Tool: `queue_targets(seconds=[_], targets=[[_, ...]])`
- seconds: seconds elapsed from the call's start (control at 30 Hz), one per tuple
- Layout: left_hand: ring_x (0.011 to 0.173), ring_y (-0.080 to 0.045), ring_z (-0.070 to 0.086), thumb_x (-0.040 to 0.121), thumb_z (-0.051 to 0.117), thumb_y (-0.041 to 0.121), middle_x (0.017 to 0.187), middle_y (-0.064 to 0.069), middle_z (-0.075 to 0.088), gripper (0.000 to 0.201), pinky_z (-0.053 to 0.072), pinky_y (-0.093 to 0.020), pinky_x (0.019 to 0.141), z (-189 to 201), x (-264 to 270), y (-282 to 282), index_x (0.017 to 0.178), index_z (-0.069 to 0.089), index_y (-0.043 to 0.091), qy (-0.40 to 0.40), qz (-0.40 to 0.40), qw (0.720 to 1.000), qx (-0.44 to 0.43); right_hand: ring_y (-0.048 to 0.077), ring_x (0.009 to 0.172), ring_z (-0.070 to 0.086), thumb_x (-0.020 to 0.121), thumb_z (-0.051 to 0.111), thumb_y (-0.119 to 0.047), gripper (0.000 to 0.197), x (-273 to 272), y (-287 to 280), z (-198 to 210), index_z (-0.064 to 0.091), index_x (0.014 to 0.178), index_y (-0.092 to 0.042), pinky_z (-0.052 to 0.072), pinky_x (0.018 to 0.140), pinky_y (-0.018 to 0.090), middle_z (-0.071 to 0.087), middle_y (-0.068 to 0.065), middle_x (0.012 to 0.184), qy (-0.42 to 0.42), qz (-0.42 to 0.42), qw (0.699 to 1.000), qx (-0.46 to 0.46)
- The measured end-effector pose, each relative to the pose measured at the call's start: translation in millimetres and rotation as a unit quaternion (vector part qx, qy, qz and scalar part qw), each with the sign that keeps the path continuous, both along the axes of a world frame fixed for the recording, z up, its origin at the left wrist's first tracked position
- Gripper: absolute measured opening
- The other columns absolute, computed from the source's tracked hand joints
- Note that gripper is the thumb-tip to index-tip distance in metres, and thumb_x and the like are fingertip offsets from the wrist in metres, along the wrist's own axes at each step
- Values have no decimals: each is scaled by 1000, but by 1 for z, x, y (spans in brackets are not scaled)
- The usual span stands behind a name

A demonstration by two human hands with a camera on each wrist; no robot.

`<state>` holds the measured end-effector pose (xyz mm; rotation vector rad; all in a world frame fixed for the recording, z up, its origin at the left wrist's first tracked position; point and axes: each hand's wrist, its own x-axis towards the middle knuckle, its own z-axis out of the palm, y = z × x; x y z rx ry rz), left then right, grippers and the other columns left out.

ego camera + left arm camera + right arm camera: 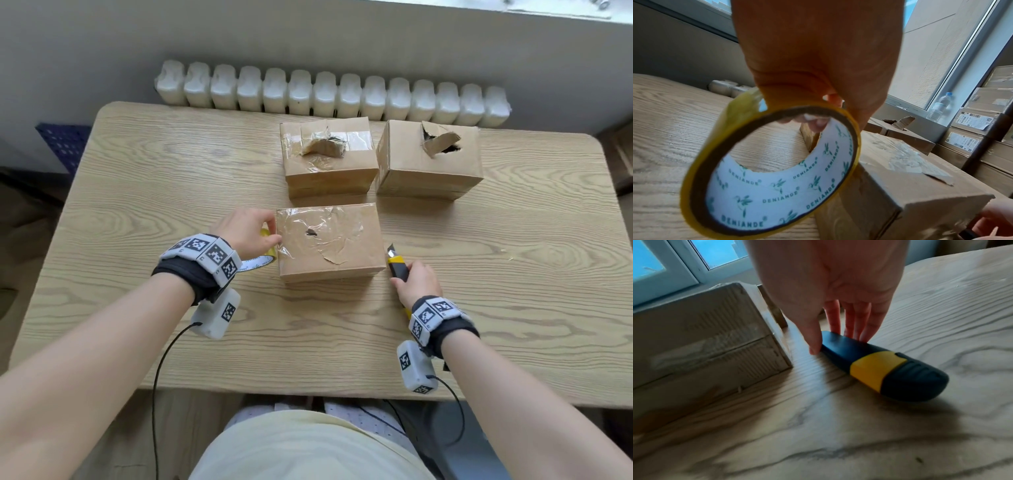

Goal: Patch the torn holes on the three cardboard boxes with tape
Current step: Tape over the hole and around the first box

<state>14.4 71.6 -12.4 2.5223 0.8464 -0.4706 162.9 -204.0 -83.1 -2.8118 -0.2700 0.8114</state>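
Three cardboard boxes stand on the wooden table (pixel 137 192). The near box (pixel 330 241) carries wrinkled clear tape over a small dark hole. The far left box (pixel 327 154) has a raised torn flap under tape. The far right box (pixel 428 157) shows an open torn hole. My left hand (pixel 248 233) grips a yellow tape roll (pixel 768 170) at the near box's left edge (pixel 879 178). My right hand (pixel 416 282) pinches a dark blue and yellow utility knife (pixel 879 366) lying on the table by that box's right side, its blade out.
A white radiator (pixel 329 94) runs behind the table's far edge. A water bottle (pixel 939 107) and stacked cartons (pixel 978 129) stand near the window on the right. A blue crate (pixel 63 142) lies beyond the table's left corner.
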Motion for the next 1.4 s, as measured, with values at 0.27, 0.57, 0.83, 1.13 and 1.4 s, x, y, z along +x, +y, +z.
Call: queue_targets(seconds=[0.27, 0.57, 0.83, 1.13, 1.4], targets=[[85, -19, 53, 84, 60, 49, 81, 10, 52, 16, 48, -35, 75, -4, -4, -2, 83, 55, 34, -17, 0, 1000, 9, 37, 117, 47, 93, 56, -24, 44, -2, 7, -2, 43, 127, 1, 38, 94, 40, 44, 20, 129, 2, -5, 1000, 7], [80, -19, 51, 85, 59, 42, 72, 14, 46, 11, 39, -30, 67, 0, -5, -3, 87, 54, 33, -17, -10, 1000, 6, 10, 145, -7, 101, 33, -37, 58, -44, 52, 45, 8, 152, -24, 0, 119, 30, -7, -4, 158, -94, 360, 912, 176], [79, -19, 51, 87, 55, 36, 84, 7, 56, 13, 37, -30, 66, 7, -20, 7, 98, 57, 29, 16, -53, 996, 67, 11, 146, -7, 89, 50, -17, 79, -50, 56, 30, 2, 151, -32, -12, 113, 22, -6, -9, 159, -85, 415, 898, 121], [79, -20, 57, 86, 51, 52, 78, 6, 59, 19, 47, -33, 68, 3, -34, 11, 94, 55, 35, -15, -29, 999, 13, 24, 146, -12, 93, 48, -40, 75, -65, 71, 49, 0, 149, -38, -1, 119, 46, -12, 2, 159, -77, 412, 905, 74], [88, -19, 57, 71, 76, 39, 94, 3, 60, 30, 48, -35, 84, 6, -38, 10, 94, 59, 31, -47, -14, 995, -88, 23, 147, -3, 97, 44, -37, 69, -97, 104, 43, 4, 152, -24, -2, 118, 39, -5, -1, 160, -88, 497, 860, 76]])
